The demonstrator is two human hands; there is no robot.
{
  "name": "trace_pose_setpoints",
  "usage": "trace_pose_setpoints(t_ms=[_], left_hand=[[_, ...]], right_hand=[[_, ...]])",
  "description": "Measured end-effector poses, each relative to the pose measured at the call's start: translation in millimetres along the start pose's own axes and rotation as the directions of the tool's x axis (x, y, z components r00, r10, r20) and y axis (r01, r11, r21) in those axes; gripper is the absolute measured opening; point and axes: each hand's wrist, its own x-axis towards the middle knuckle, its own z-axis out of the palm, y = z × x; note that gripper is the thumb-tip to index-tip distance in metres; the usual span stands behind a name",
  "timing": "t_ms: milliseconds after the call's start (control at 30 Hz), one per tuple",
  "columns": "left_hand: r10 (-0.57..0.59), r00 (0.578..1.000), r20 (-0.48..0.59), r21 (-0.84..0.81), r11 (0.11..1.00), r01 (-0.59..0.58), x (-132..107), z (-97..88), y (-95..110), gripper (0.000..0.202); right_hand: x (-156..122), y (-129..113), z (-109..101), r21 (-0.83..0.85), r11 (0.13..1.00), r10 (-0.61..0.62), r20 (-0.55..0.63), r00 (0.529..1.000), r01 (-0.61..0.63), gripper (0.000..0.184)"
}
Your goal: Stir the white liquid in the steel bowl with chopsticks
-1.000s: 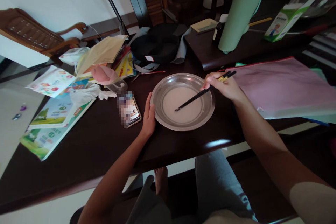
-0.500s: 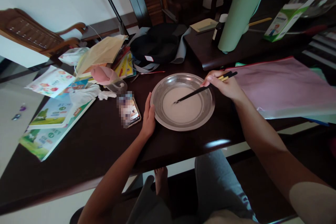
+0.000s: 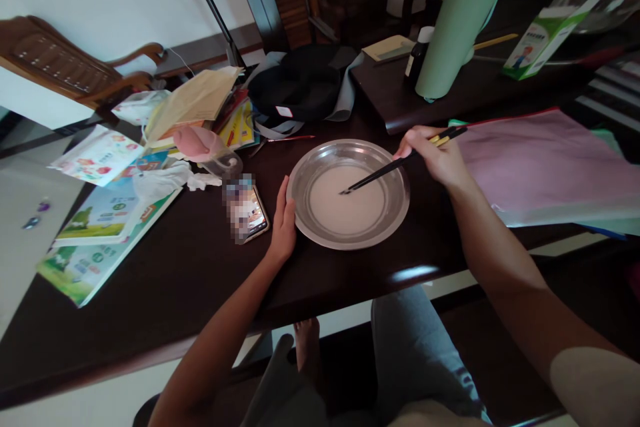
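A shallow round metal bowl (image 3: 320,230) stands on the dark table before me, with a cloudy whitish liquid (image 3: 345,210) in it. My left hand (image 3: 284,223) holds the bowl at its left rim, thumb on the edge and fingers along the outer side. In my right hand (image 3: 435,153) is a pair of black chopsticks (image 3: 377,173) with gold bands near the upper end. They slant down to the left over the bowl's right rim, and their tips meet the liquid near the middle. The fingertips under the chopsticks are partly hidden.
Left of the bowl lies a lit phone (image 3: 253,213), partly pixelated. Books (image 3: 100,233), a pink-topped clear container (image 3: 200,147) and a black bag (image 3: 300,83) surround it. A pink folder (image 3: 545,167) lies right; a green roll (image 3: 455,33) and dark bottle (image 3: 417,57) stand behind.
My right hand has shifted slightly right and up, drawing the chopstick tips a little to the right through the liquid. My left hand and the bowl have stayed in place.
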Motion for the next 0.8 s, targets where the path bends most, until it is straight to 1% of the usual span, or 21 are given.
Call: trace_pose_setpoints(t_ms=[33, 67, 100, 200, 233, 267, 300, 367, 433, 467, 500, 533, 633, 667, 700, 733, 800], left_hand=[[0.004, 1.000, -0.003, 0.006, 1.000, -0.004, 0.0, 0.0, 0.4, 0.062], [0.008, 1.000, -0.004, 0.011, 1.000, -0.008, 0.1, 0.0, 0.8, 0.061], [0.010, 1.000, -0.005, 0.012, 1.000, -0.010, 0.1, -0.1, 1.0, 0.061], [0.007, 1.000, -0.006, 0.004, 1.000, -0.007, 0.0, -0.2, 1.1, 0.061], [0.005, 1.000, -0.005, 0.001, 1.000, -0.005, -0.1, -0.3, 1.0, 0.061], [0.002, 1.000, -0.004, 0.000, 1.000, -0.002, -0.1, -0.3, 1.0, 0.061], [0.002, 1.000, -0.005, 0.000, 1.000, -0.002, -0.1, -0.3, 1.0, 0.061], [0.003, 1.000, -0.007, 0.006, 1.000, -0.003, -0.2, -0.2, 1.5, 0.062], [0.005, 1.000, -0.009, 0.011, 1.000, -0.005, -0.4, 0.1, 2.2, 0.061], [0.007, 1.000, -0.008, 0.014, 1.000, -0.007, -0.4, 0.1, 2.5, 0.061], [0.009, 1.000, -0.008, 0.014, 1.000, -0.009, -0.5, 0.2, 2.7, 0.061], [0.010, 1.000, -0.007, 0.012, 1.000, -0.010, -0.6, 0.2, 2.7, 0.061], [0.005, 1.000, -0.008, 0.003, 1.000, -0.005, -0.3, 0.1, 1.6, 0.060], [0.002, 1.000, -0.009, 0.001, 1.000, -0.002, -0.1, 0.0, 0.9, 0.061], [0.000, 1.000, -0.007, 0.001, 1.000, 0.000, 0.1, 0.0, 0.2, 0.061], [0.000, 1.000, -0.006, 0.000, 1.000, 0.000, 0.4, -0.1, -0.6, 0.061], [0.004, 1.000, -0.006, 0.001, 1.000, -0.004, 0.8, -0.3, -2.1, 0.061]], right_hand=[[0.8, 2.3, -1.8, 0.025, 1.000, -0.006, -0.025, 1.000, 0.006, 0.043], [1.0, 3.9, -3.0, 0.040, 0.999, -0.004, -0.023, 1.000, 0.005, 0.044], [0.6, 4.5, -3.4, 0.049, 0.999, 0.004, 0.002, 1.000, -0.004, 0.045], [-2.6, 0.9, -0.1, 0.018, 0.999, 0.041, 0.146, 0.988, -0.044, 0.043], [-3.5, -0.9, 1.5, 0.000, 0.999, 0.048, 0.179, 0.983, -0.049, 0.042], [-4.0, -2.3, 2.7, -0.015, 0.999, 0.049, 0.188, 0.981, -0.047, 0.040], [-3.8, -3.0, 3.2, -0.027, 0.999, 0.045, 0.173, 0.984, -0.041, 0.039], [-2.2, -1.8, 1.8, -0.033, 0.999, 0.029, 0.091, 0.995, -0.026, 0.038], [-0.2, 1.1, -1.1, -0.013, 1.000, 0.012, -0.001, 1.000, -0.012, 0.042], [0.3, 2.4, -2.3, 0.003, 1.000, 0.009, -0.025, 1.000, -0.009, 0.045], [0.4, 3.1, -2.8, 0.017, 1.000, 0.012, -0.022, 1.000, -0.012, 0.046], [-0.2, 3.1, -2.6, 0.026, 0.999, 0.019, 0.003, 1.000, -0.019, 0.047], [-3.0, -0.2, 1.6, 0.001, 0.999, 0.042, 0.154, 0.987, -0.043, 0.043], [-3.5, -1.2, 3.0, -0.016, 0.999, 0.044, 0.182, 0.982, -0.042, 0.041], [-3.4, -1.6, 3.7, -0.031, 0.999, 0.040, 0.180, 0.983, -0.035, 0.040], [-2.7, -1.3, 3.7, -0.042, 0.999, 0.034, 0.151, 0.988, -0.028, 0.039], [-0.2, 1.3, 1.3, -0.038, 0.999, 0.019, 0.040, 0.999, -0.017, 0.040]])
